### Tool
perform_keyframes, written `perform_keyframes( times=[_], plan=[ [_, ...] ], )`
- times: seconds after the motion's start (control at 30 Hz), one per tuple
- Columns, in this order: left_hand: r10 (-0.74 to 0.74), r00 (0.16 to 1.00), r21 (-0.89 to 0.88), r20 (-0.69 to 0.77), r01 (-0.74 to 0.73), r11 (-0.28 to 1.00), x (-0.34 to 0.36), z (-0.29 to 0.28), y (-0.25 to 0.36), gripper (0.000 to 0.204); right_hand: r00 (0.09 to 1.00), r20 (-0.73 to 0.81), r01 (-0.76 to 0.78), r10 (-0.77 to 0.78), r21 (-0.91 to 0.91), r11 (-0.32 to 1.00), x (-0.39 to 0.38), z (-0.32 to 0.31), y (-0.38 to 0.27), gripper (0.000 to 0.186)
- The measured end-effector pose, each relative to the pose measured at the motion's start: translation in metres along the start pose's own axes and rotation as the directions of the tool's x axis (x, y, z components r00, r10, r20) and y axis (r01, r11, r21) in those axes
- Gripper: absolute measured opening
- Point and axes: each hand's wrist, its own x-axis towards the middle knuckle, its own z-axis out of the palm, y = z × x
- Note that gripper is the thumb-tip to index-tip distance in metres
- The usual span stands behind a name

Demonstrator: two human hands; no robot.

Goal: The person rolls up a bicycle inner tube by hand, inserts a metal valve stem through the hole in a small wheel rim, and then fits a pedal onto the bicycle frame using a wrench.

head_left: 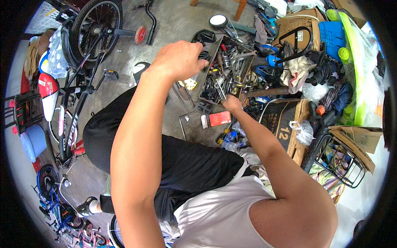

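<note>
Down on the concrete floor, the tool tray (231,70) lies straight ahead, its long side running away from the person. Right hand (231,103) is nearer, fingers closed on what looks like a slim metal tool (220,91); left hand (182,60) rests clenched on the tray's edge

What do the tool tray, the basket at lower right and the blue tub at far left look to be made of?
The tool tray, which the left hand grips by its edge, looks like dark metal, dull and worn. The right hand reaches into its tools. The basket is black wire mesh, probably coated steel. The blue tub looks like smooth moulded plastic, evenly coloured.
</note>
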Motion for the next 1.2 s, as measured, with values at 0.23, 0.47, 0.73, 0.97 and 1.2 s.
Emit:
perform_keyframes(
  times=[0.23, 0.47, 0.73, 0.97, 1.2],
  plan=[
    [-0.015, 0.999, 0.009, -0.038, 0.015, 1.000, 0.000, -0.002, -0.002, 0.043, 0.992, -0.037, 0.128, -0.124, 0.105, 0.986, -0.016, -0.022, 0.009, 0.039],
    [-0.021, 0.999, 0.002, -0.028, 0.021, 1.000, -0.001, 0.005, -0.006, 0.037, 0.986, 0.025, 0.157, -0.164, 0.181, 0.971, -0.014, -0.036, 0.003, 0.043],
    [0.009, 0.999, 0.011, -0.043, -0.009, 1.000, 0.006, 0.007, -0.004, 0.037, 0.926, 0.267, 0.138, -0.267, 0.420, 0.897, -0.001, -0.079, 0.010, 0.052],
    [-0.048, 0.998, 0.048, 0.048, 0.046, 0.998, 0.010, 0.006, -0.005, 0.043, 0.798, -0.438, 0.460, -0.414, 0.000, 0.888, 0.071, -0.118, -0.009, 0.034],
    [-0.066, 0.996, 0.012, 0.059, 0.066, 0.998, 0.007, 0.002, -0.003, 0.042, 0.903, -0.151, 0.255, -0.403, -0.569, 0.782, 0.102, -0.114, -0.024, 0.052]
  ],
)
